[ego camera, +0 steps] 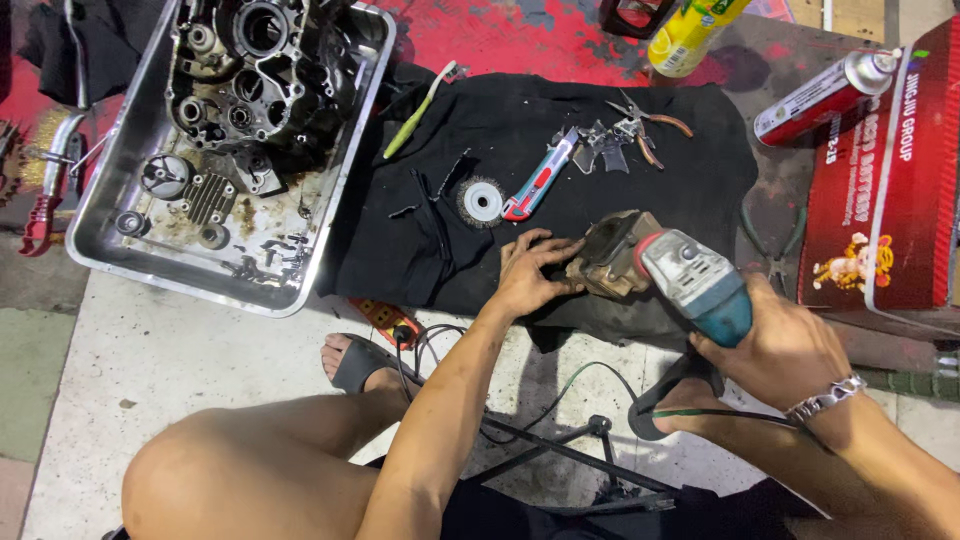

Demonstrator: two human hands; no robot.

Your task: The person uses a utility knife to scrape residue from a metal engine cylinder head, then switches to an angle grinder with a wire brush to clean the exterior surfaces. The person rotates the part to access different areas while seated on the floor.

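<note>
Grinding underway: left hand, fingers spread, presses brown metal casting onto black cloth's near edge; right hand, fingers wrapped around blue angle grinder. Steady bracing seems needed.

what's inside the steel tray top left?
The steel tray holds a dark engine casing at its far end. Nearer lie a finned cover, round parts and small bolts on a grimy bottom. Whatever sits under the casing is hidden.
</note>
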